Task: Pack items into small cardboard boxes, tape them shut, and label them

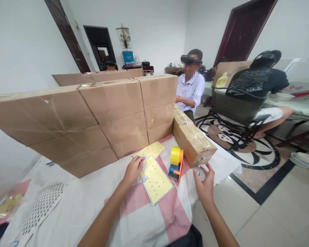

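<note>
A yellow sheet (pixel 156 179) is laid flat on the cloth-covered table (pixel 92 199), its upper left corner touched by the fingertips of the left hand (pixel 133 170), which is loosely curled and clamped on nothing. A second sheet (pixel 151 150) is seen just behind it, against a wall of boxes (pixel 98 116). The right hand (pixel 205 185) is held open, fingers spread, gripping nothing, near a tape dispenser (pixel 176 163) and a long box (pixel 193 139).
</note>
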`<action>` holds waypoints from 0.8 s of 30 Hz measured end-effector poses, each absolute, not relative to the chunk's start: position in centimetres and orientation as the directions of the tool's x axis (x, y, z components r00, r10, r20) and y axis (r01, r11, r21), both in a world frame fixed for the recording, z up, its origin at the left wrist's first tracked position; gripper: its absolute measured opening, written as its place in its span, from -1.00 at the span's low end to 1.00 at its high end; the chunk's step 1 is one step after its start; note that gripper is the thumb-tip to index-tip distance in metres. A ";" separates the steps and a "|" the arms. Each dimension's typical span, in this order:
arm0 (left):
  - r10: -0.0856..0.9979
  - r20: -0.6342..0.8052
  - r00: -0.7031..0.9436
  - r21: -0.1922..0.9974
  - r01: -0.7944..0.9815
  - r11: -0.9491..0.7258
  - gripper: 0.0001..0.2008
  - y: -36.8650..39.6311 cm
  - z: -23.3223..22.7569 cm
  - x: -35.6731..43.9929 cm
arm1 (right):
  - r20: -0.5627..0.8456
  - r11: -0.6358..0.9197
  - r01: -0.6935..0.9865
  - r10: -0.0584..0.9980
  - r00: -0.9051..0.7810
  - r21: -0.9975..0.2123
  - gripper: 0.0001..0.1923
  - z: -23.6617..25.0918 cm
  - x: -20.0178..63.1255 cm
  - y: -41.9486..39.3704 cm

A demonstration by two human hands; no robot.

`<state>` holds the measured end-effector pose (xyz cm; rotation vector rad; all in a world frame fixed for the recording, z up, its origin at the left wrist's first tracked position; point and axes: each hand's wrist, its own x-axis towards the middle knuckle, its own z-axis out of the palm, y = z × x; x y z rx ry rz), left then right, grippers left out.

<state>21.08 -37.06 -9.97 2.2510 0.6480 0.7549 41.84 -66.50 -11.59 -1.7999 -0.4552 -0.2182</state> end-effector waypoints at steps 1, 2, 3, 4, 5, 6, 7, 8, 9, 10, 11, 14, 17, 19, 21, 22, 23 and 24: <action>0.625 0.334 0.706 0.715 0.243 -0.655 -0.76 -37.2 -10.2 20.9 | 0.344 -0.210 0.386 0.210 0.915 -0.898 -0.16 -11.5 41.8 -66.3; 0.628 0.329 0.705 0.714 0.249 -0.654 -0.78 -37.3 -10.4 20.8 | 0.312 -0.207 0.359 0.227 0.923 -0.910 -0.12 -11.3 41.9 -66.1; 0.630 0.321 0.707 0.715 0.255 -0.651 -0.80 -37.5 -10.6 20.7 | 0.285 -0.209 0.336 0.238 0.928 -0.918 -0.08 -11.2 41.9 -65.9; 0.630 0.312 0.711 0.715 0.260 -0.649 -0.82 -37.6 -10.7 20.7 | 0.266 -0.217 0.320 0.245 0.932 -0.922 -0.05 -11.1 42.0 -65.8; 0.628 0.306 0.715 0.714 0.264 -0.648 -0.83 -37.6 -10.7 20.7 | 0.259 -0.231 0.316 0.243 0.935 -0.920 -0.03 -11.1 42.1 -65.6; 0.627 0.303 0.718 0.713 0.265 -0.649 -0.84 -37.7 -10.8 20.7 | 0.265 -0.251 0.322 0.235 0.935 -0.913 -0.03 -11.1 42.3 -65.5; 0.625 0.303 0.719 0.712 0.266 -0.650 -0.84 -37.7 -10.7 20.7 | 0.280 -0.277 0.338 0.228 0.933 -0.900 -0.04 -11.1 42.5 -65.4; 0.622 0.302 0.722 0.710 0.265 -0.652 -0.84 -37.7 -10.7 20.7 | 0.299 -0.305 0.358 0.224 0.927 -0.882 -0.06 -11.1 42.7 -65.4; 0.619 0.298 0.726 0.709 0.266 -0.654 -0.84 -37.7 -10.7 20.7 | 0.320 -0.335 0.382 0.226 0.920 -0.862 -0.08 -11.1 42.9 -65.4; 0.619 0.289 0.730 0.709 0.271 -0.651 -0.84 -37.7 -10.6 20.7 | 0.337 -0.364 0.405 0.236 0.911 -0.839 -0.10 -11.2 43.1 -65.5; 0.625 0.276 0.731 0.712 0.282 -0.644 -0.83 -37.7 -10.7 20.7 | 0.349 -0.390 0.424 0.250 0.903 -0.817 -0.11 -11.2 43.3 -65.6; 0.652 0.235 0.721 0.719 0.323 -0.615 -0.81 -37.6 -10.9 20.6 | 0.351 -0.451 0.463 0.312 0.883 -0.763 -0.10 -11.2 43.9 -65.9; 0.646 0.233 0.727 0.697 0.338 -0.632 -0.80 -37.6 -11.2 20.7 | 0.331 -0.508 0.484 0.365 0.870 -0.712 -0.07 -11.3 44.4 -66.1; 0.623 0.263 0.737 0.669 0.326 -0.668 -0.80 -37.7 -11.2 20.8 | 0.330 -0.552 0.504 0.389 0.860 -0.664 -0.03 -11.5 44.7 -66.1; 0.585 0.318 0.746 0.636 0.290 -0.716 -0.80 -37.9 -11.1 20.8 | 0.331 -0.601 0.515 0.397 0.856 -0.611 0.00 -11.9 45.0 -65.9; 0.564 0.349 0.748 0.614 0.272 -0.741 -0.81 -38.0 -11.0 20.8 | 0.326 -0.624 0.513 0.397 0.858 -0.589 0.02 -12.1 45.1 -65.8; 0.543 0.374 0.752 0.591 0.258 -0.765 -0.81 -38.1 -11.0 20.8 | 0.317 -0.644 0.507 0.397 0.862 -0.572 0.03 -12.2 45.3 -65.7; 0.523 0.389 0.758 0.568 0.250 -0.784 -0.82 -38.1 -11.0 20.8 | 0.306 -0.661 0.502 0.398 0.865 -0.558 0.03 -12.4 45.4 -65.6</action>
